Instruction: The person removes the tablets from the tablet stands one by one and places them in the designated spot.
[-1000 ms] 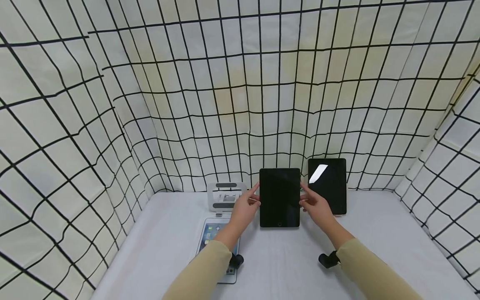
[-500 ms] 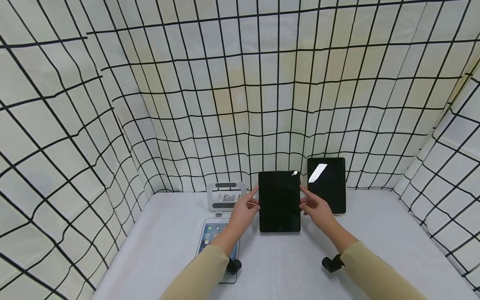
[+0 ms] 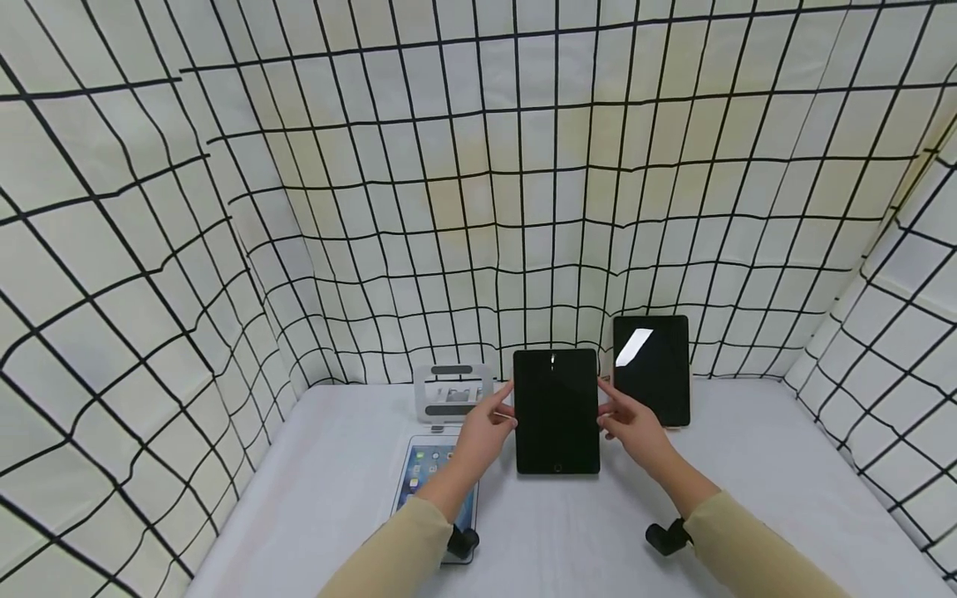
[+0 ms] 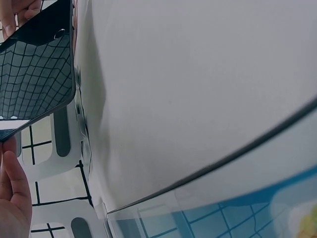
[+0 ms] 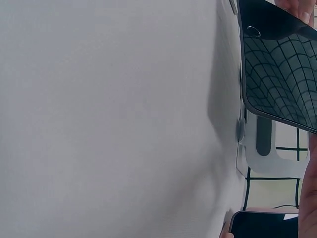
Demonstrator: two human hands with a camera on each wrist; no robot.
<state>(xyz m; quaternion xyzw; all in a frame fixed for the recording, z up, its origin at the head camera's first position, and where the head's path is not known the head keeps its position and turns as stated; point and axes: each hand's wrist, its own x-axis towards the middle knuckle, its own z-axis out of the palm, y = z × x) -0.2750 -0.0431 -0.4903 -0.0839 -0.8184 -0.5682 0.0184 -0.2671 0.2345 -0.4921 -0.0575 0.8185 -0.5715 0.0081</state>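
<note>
While the left hand (image 3: 484,425) grips the middle tablet (image 3: 557,415), the right hand (image 3: 634,423) grips opposite.

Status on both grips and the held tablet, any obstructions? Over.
Left grip and right grip holding opposite side edges. Black tablet, screen dark. Possible snag: second dark tablet, just behind right grip.

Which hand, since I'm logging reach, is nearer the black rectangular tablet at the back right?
Right. The right hand is just in front of that back tablet; the left hand is farther away, across the held black rectangular tablet.
</note>
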